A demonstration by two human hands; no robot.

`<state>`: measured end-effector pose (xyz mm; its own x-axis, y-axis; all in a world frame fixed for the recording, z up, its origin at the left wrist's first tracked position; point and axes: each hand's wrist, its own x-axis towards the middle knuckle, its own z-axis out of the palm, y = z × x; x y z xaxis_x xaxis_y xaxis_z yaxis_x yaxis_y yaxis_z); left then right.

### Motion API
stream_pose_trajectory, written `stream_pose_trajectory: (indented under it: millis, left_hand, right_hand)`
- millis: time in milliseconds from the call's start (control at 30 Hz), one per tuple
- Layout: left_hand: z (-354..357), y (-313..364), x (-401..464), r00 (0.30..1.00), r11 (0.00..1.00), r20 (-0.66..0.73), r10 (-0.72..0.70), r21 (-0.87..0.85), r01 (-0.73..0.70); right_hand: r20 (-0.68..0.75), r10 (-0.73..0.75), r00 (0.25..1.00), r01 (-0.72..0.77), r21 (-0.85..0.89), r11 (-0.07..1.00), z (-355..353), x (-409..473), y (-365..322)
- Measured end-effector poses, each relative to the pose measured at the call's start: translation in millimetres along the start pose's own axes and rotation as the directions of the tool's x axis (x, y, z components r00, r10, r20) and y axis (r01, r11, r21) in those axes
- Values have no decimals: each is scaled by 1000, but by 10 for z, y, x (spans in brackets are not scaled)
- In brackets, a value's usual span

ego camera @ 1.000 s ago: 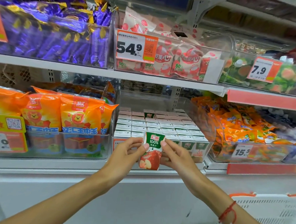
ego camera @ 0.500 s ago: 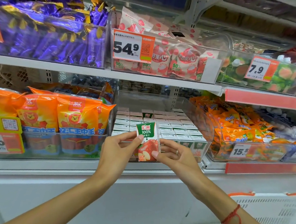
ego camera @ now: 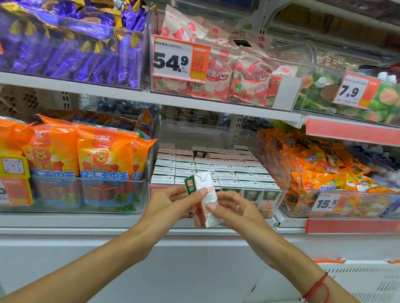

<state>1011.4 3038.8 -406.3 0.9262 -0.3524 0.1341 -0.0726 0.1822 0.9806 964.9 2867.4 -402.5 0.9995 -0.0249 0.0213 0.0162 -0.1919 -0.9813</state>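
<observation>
White-sided carton (ego camera: 206, 214) is pinched between left hand (ego camera: 167, 204) and right hand (ego camera: 239, 212), both grasping it. Its printed side faces the wearer, likely for reading.

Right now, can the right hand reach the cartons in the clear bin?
Probably yes: the bin is open on top, just behind the right hand, but it must release the held carton.

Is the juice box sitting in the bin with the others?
No, the left hand and right hand pinch the juice box between them, in front of the bin.
</observation>
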Motion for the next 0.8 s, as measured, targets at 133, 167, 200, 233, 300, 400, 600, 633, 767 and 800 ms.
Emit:
stream_pose_trajectory:
  millis: [133, 167, 200, 233, 300, 400, 600, 633, 767, 800]
  left_hand:
    - [14, -8, 7, 1000, 1000, 18, 15, 11, -15]
    - [13, -18, 14, 1000, 999, 5, 24, 30, -25]
    - [19, -26, 18, 999, 998, -14, 40, 45, -39]
    - [27, -33, 23, 997, 996, -35, 65, 63, -63]
    - [49, -47, 23, 991, 988, -61, 117, 104, -110]
    - [100, -73, -7, 991, 989, -77, 107, 107, -98]
    - [77, -46, 3, 996, 996, -79, 48, 78, -42]
    - [52, -28, 9, 998, 998, -62, 26, 66, -22]
    - [-40, 43, 46, 999, 999, -13, -35, 33, 35]
    - [-55, 55, 50, 999, 999, -4, -41, 31, 41]
  right_hand:
    - [113, 48, 992, -53, 42, 998, 41, -22, 4]
    - [81, 23, 996, -26, 38, 999, 59, -34, -3]
    - [29, -2, 1000, 0, 38, 999, 71, -39, -8]
    - [-31, -17, 999, 17, 27, 999, 78, -38, -10]
    - [-164, -42, 986, 32, -61, 998, 85, -23, 11]
    - [-317, -150, 937, 69, -253, 965, 134, -26, 42]
    - [-219, -207, 953, 115, -371, 921, 108, -18, 41]
    - [-177, -152, 972, 99, -279, 955, 66, -13, 19]
    - [0, -5, 1000, 5, -54, 999, -67, -22, -17]
    - [41, 16, 999, -15, -35, 999, -76, -25, -11]
